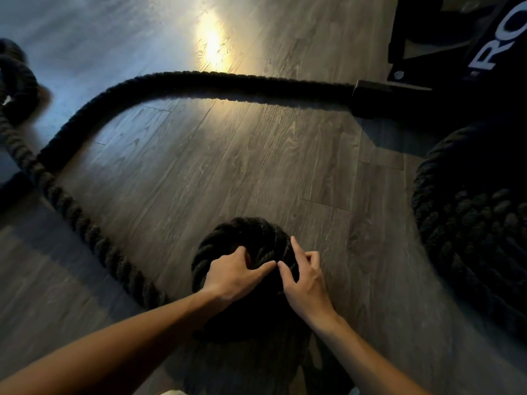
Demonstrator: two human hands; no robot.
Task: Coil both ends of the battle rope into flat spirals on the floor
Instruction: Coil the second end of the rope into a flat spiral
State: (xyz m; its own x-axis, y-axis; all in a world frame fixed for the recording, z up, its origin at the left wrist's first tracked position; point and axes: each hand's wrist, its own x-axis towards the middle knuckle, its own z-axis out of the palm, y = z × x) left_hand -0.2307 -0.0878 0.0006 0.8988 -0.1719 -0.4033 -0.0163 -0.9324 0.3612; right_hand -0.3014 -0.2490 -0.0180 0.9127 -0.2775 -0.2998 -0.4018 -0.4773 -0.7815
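A thick black battle rope (199, 81) runs in a long loop across the wood floor. From the black rack base at the upper right it sweeps left, then slants down toward me. Its near end is wound into a small tight coil (245, 238) in front of me. My left hand (233, 276) presses on top of that coil with its fingers curled over the strands. My right hand (303, 280) rests on the coil's right side, fingers spread. A larger flat rope spiral (467, 232) lies at the right edge.
A black rack base (399, 95) with white lettering stands at the upper right, on the grey wood-plank floor (228, 166). More rope (17, 81) bunches at the far left. A bright patch of light falls on the floor at top centre.
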